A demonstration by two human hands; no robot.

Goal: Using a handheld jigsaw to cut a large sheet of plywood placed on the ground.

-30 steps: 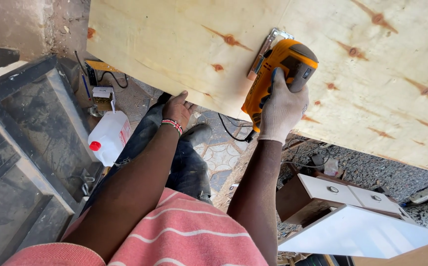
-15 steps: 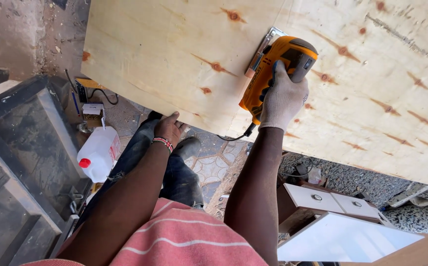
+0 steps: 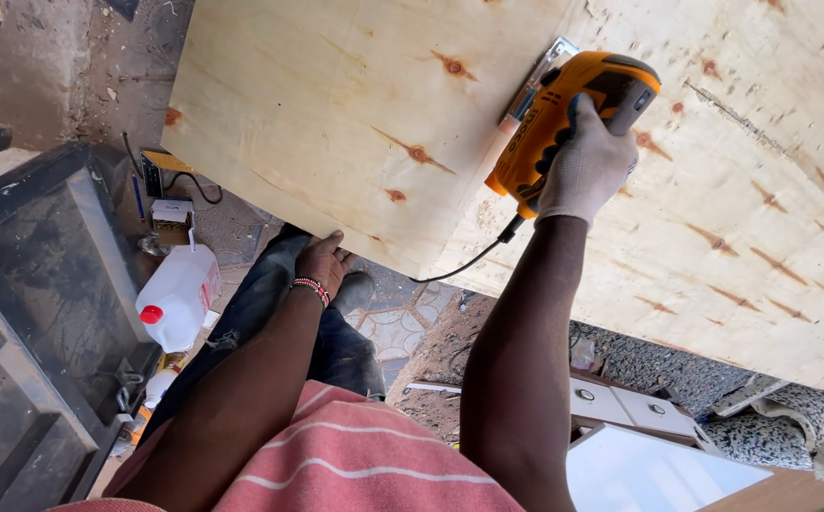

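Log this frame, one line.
right hand: gloved, gripping orange jigsaw on plywood sheet | left hand: bare, at sheet's near edge
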